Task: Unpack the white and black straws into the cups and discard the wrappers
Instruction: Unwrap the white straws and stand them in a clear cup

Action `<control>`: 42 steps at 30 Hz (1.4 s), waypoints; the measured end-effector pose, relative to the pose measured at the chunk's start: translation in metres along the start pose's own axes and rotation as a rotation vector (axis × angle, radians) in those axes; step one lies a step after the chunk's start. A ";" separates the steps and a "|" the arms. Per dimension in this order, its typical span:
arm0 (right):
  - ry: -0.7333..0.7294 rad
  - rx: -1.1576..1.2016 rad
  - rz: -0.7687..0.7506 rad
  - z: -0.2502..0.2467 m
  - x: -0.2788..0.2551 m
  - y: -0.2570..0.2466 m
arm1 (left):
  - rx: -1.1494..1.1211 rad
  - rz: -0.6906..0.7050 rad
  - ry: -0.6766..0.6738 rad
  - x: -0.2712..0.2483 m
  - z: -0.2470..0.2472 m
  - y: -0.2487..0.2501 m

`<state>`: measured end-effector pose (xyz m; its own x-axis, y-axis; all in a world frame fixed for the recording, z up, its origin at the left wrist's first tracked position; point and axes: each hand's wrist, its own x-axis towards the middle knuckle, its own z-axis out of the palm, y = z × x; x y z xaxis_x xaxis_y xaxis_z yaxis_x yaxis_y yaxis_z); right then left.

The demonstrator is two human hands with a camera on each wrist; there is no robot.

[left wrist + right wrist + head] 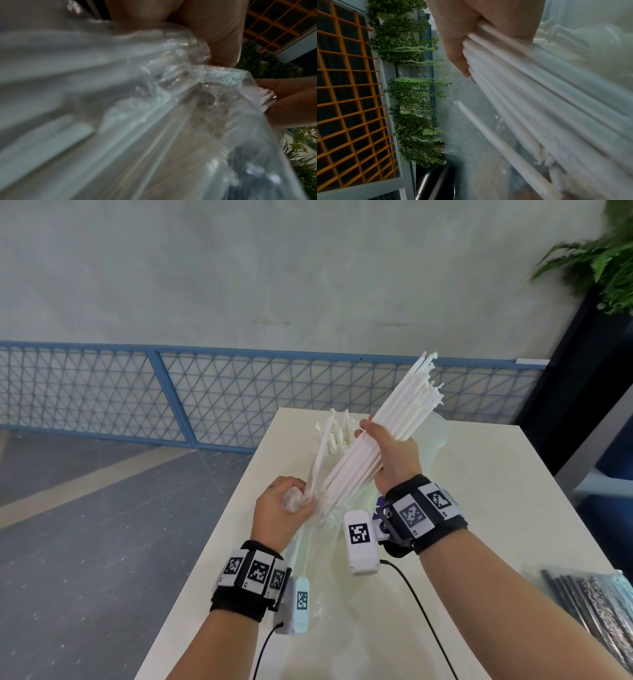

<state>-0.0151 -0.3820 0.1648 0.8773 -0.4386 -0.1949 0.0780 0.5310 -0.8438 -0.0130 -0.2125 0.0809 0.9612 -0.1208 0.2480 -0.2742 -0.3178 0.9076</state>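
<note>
My right hand (390,446) grips a thick bundle of white straws (387,426) above the table, tilted up to the right; the right wrist view shows its fingers (462,56) wrapped around the white straws (530,83). My left hand (291,505) holds the crumpled end of the clear plastic wrapper (294,499) near the bundle's lower end, and one white straw (320,453) sticks up beside it. In the left wrist view the clear wrapper (154,108) fills the picture. Behind the bundle stands a clear cup (435,436) with several white straws (335,429) in it, partly hidden.
A pack of black straws (596,597) lies at the white table's (496,491) right edge. The table's left edge drops to the grey floor. A blue mesh fence (137,392) runs behind, and a potted plant (603,258) stands at the far right.
</note>
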 end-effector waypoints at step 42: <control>-0.016 -1.007 -0.275 -0.016 0.057 0.049 | -0.067 0.063 0.236 0.002 0.002 0.002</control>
<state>0.0311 -0.3925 0.1041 0.8960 -0.4389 0.0679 -0.1482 -0.4395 -0.8859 -0.0122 -0.2151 0.0829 0.9251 0.0869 0.3697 -0.3386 -0.2523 0.9065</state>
